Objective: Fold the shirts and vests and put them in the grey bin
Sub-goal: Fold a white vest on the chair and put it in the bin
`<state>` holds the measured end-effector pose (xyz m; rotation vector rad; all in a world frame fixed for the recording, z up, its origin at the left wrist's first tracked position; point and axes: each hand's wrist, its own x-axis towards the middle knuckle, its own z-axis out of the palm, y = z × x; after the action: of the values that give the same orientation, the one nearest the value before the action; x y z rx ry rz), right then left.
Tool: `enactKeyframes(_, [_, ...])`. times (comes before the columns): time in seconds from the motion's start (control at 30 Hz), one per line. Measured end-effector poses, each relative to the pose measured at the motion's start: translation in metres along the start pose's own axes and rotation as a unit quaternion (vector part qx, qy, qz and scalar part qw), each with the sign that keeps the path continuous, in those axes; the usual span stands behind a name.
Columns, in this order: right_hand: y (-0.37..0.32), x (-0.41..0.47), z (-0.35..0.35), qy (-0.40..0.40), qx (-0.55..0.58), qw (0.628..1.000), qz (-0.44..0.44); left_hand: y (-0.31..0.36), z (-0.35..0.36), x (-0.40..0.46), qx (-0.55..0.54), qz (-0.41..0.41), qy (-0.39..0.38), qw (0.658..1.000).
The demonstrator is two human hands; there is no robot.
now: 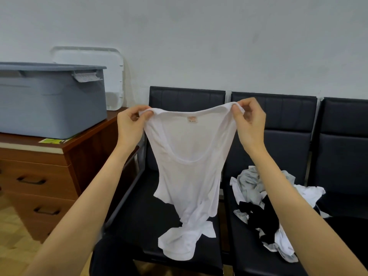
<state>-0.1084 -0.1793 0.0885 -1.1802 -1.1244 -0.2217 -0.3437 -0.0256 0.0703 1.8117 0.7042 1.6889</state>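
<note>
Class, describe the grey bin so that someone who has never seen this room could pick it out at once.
Look left of the row of black chairs to the brown wooden drawer cabinet. The grey bin sits on top of it, the only large grey plastic box, unlike the white lid leaning on the wall behind.

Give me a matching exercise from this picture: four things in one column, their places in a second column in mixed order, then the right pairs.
Things:
1. white vest
2. grey bin
3. pile of clothes
4. white lid

Places:
A. on the wooden drawer cabinet
B. leaning against the wall behind the bin
C. held up by its straps in the left hand and right hand
D. heaped on the middle chair seat

Pairs: 1-C, 2-A, 3-D, 4-B
</note>
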Motion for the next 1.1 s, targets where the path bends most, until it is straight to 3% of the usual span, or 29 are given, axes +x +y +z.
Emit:
enactKeyframes(0.13, [-0.033,0.010,0.000,-0.013,0.117,0.992,0.053,0.017,0.000,0.015,-0.047,-0.001,0.004,0.999])
enactKeyframes(0.27, [-0.061,0.021,0.005,-0.019,0.232,0.960,0.157,0.032,0.000,0.029,-0.120,-0.028,0.011,0.992])
enactKeyframes(0.5, [-0.090,0.046,0.015,-0.064,0.429,0.838,0.332,0.070,0.005,0.060,-0.203,-0.055,0.039,0.977])
enactKeyframes(0.6, [-0.084,0.058,0.027,-0.063,0.372,0.862,0.339,0.072,0.013,0.076,-0.208,-0.088,0.039,0.973])
enactKeyframes(0.77, [-0.010,0.069,0.051,-0.030,0.393,0.821,0.413,0.026,0.032,0.092,-0.117,-0.131,0.015,0.984])
enactKeyframes(0.9, [0.059,0.056,0.069,0.034,0.278,0.840,0.465,-0.036,0.053,0.087,-0.028,-0.156,-0.037,0.987])
enactKeyframes(1.1, [0.184,0.015,0.096,0.004,0.148,0.842,0.519,-0.167,0.085,0.066,0.088,-0.196,-0.119,0.969])
